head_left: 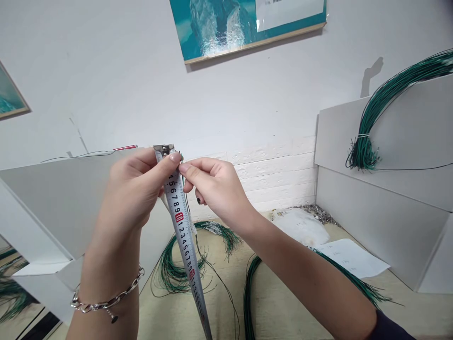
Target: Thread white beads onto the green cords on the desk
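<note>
My left hand (136, 189) is raised in front of me and pinches the top of a white measuring tape (184, 236) just below its metal end hook (163, 150). The tape hangs down toward the lower edge of the view. My right hand (215, 186) pinches the end of a thin green wire (187, 203) against the tape near the hook. The wire trails down along the tape to the table. Both hands' fingers are closed in a pinch.
Coils of green wire (177, 271) lie on the beige table (283, 307), with white papers (350, 257) at the right. Grey cardboard dividers (389, 208) stand left and right; a bundle of green wires (368, 137) hangs over the right one. A picture (226, 28) hangs on the wall.
</note>
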Tool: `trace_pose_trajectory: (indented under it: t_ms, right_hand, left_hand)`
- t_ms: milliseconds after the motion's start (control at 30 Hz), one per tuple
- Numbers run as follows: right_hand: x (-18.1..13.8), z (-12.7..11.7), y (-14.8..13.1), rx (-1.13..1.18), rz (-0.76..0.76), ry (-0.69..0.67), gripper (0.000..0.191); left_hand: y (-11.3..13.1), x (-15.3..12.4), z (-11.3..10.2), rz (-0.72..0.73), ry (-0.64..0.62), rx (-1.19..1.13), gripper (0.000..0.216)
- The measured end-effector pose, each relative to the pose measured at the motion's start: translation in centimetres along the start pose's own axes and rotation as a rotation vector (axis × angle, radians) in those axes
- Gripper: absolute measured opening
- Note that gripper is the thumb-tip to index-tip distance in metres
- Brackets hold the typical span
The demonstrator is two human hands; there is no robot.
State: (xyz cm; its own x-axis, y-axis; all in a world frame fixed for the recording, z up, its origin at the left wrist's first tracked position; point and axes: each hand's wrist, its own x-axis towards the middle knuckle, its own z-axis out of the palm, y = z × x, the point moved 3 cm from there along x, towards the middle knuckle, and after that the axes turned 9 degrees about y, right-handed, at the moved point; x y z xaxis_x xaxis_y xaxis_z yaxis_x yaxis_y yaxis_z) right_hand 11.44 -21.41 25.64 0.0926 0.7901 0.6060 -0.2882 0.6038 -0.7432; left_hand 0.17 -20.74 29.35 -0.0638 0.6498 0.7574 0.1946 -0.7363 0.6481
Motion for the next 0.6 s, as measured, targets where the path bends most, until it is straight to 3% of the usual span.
trace_pose_trajectory:
  t_ms: [600]
  right_hand:
    - [0.35, -0.36, -0.37, -0.031, -0.038, 0.004, 0.021]
  left_hand:
    - [-0.17, -0.07, -0.45, 0.012, 0.041, 0.039, 0.025]
